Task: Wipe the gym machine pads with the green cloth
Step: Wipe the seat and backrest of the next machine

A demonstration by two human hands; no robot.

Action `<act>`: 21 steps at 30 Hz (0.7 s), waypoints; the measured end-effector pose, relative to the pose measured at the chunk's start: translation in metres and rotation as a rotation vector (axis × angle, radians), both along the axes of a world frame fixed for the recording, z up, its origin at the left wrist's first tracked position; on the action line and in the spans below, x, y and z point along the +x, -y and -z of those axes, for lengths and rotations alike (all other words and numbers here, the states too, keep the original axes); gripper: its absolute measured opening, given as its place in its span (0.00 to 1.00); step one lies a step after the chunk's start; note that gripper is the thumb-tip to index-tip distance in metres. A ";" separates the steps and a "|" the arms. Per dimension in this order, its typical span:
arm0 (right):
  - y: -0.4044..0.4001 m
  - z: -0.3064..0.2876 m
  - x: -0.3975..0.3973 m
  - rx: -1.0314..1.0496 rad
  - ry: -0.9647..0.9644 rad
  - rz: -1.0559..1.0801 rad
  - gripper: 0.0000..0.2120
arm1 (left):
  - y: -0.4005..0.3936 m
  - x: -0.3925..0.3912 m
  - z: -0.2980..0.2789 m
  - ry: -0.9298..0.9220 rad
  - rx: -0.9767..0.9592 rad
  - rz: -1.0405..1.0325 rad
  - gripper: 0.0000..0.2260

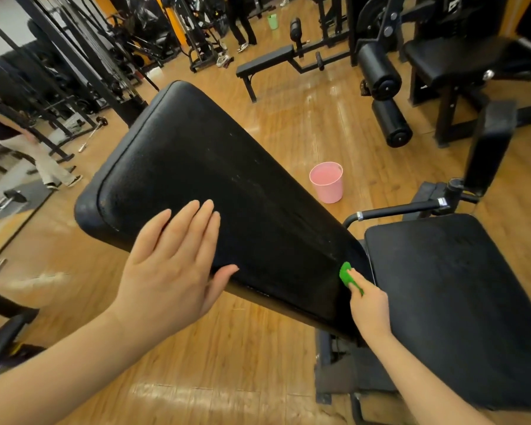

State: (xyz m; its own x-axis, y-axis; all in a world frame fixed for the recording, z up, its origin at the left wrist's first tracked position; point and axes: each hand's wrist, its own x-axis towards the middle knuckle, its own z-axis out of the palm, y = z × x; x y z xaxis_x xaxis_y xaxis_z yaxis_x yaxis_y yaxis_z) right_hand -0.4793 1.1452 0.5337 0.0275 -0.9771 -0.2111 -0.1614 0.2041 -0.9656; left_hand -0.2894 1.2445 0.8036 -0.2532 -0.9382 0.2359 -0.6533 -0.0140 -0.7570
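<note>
The back pad, a long black cushion tilted up and away to the far left, is steadied by the left hand, which is laid flat on its near edge with fingers straight and thumb spread along the rim; nothing is gripped by it. The cloth is bunched small in the right hand, whose fingers are curled round it, and it is pressed against the pad's low right end, just beside the gap to the seat pad. Only a green tuft is seen past the fingertips.

The cloth is judged light, soft and easily crumpled; a wider face would be offered if it were opened out and held under a flat palm rather than pinched. The pads appear firm under a textured, slightly shiny vinyl skin, so the cloth should slide readily, and faint pale streaks on the back pad suggest much is left to wipe. The back pad may be hinged, so bracing at its edge seems sensible.

A pink bucket stands on the wooden floor beyond the pad.
</note>
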 end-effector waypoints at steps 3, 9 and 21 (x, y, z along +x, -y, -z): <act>-0.001 -0.050 0.012 -0.207 0.049 -0.003 0.18 | 0.002 -0.004 0.001 -0.014 -0.010 -0.018 0.29; -0.047 -0.142 0.059 -0.821 0.168 -0.191 0.20 | 0.002 -0.008 0.002 -0.050 -0.013 -0.007 0.26; -0.046 -0.038 0.018 -0.562 0.075 -0.206 0.22 | 0.001 -0.016 0.003 -0.066 -0.021 -0.094 0.26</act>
State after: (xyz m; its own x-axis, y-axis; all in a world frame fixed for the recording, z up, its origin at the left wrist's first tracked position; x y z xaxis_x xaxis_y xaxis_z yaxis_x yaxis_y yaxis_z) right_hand -0.4613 1.1910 0.5715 0.2224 -0.9114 0.3462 -0.0705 -0.3692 -0.9267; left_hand -0.3054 1.2433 0.8005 -0.1477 -0.9516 0.2694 -0.6971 -0.0931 -0.7109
